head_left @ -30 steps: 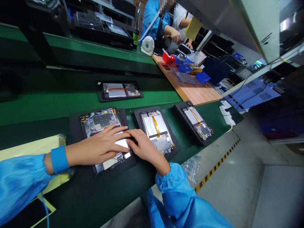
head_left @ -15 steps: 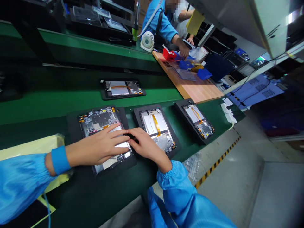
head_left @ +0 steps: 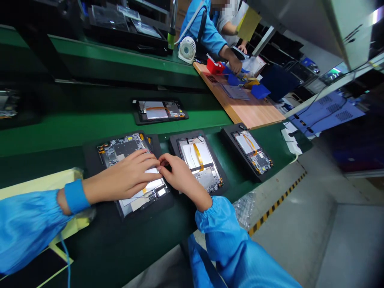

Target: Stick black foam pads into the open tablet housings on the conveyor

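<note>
An opened tablet (head_left: 124,149) with its circuit board bare lies on a black foam block in front of me. My left hand (head_left: 135,174) rests across its middle, fingers stretched out and lying over the white battery. At the tablet's right edge, my right hand (head_left: 174,172) has thumb and index finger pinched together, close to the left fingertips. Whatever those fingertips hold is too small or hidden to see. Just right of my right hand is a second opened tablet (head_left: 207,178) with an orange ribbon cable (head_left: 198,156), on its own foam block.
Further right sits another opened tablet (head_left: 253,150) on foam. Beyond the near surface lies one more tablet (head_left: 162,111) on a green strip. A yellow-wrapped stack (head_left: 39,182) is at left. Behind a wooden board (head_left: 255,114), a co-worker's hand (head_left: 235,64) reaches over small bins.
My left hand has shifted slightly up and left, uncovering more of the tablet's lower end. My right fingers are more curled at its edge. Another device shows more at the far left.
</note>
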Motion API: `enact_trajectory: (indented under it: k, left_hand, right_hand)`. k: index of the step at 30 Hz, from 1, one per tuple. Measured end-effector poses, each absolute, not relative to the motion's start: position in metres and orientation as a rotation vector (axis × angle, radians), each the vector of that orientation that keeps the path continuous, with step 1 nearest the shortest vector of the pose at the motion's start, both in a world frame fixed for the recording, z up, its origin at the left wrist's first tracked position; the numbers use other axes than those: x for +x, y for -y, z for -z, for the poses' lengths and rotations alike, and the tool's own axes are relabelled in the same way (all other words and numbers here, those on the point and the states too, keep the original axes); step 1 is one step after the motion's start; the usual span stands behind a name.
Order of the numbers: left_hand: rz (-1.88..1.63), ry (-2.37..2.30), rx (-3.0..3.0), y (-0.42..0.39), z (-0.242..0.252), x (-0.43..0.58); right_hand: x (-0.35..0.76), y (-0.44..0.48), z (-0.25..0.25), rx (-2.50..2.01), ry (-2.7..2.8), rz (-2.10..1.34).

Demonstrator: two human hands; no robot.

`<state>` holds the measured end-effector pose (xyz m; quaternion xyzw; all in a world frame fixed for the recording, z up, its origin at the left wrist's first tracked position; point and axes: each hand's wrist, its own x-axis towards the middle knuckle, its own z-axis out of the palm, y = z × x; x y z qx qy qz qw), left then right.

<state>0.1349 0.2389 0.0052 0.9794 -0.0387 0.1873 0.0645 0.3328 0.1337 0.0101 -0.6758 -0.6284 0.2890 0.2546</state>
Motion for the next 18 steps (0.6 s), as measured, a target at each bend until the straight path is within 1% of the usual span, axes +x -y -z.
enact_trajectory:
  k: [4,9,12,18]
  left_hand:
    - [-0.59,0.109,2.941,-0.247,-0.004,0.138]
    - [-0.502,-0.016,2.734,-0.255,0.002,0.139]
    - [-0.499,-0.07,2.652,-0.256,0.005,0.141]
    - [-0.477,-0.146,2.671,-0.25,0.002,0.151]
  right_hand:
    - [0.33,-0.142,-0.005,-1.911,1.634,-0.761]
    - [0.326,-0.139,0.0,-1.958,1.626,-0.643]
    - [0.321,-0.121,0.001,-1.932,1.674,-0.55]
    - [0.322,-0.073,0.007,-1.885,1.76,-0.431]
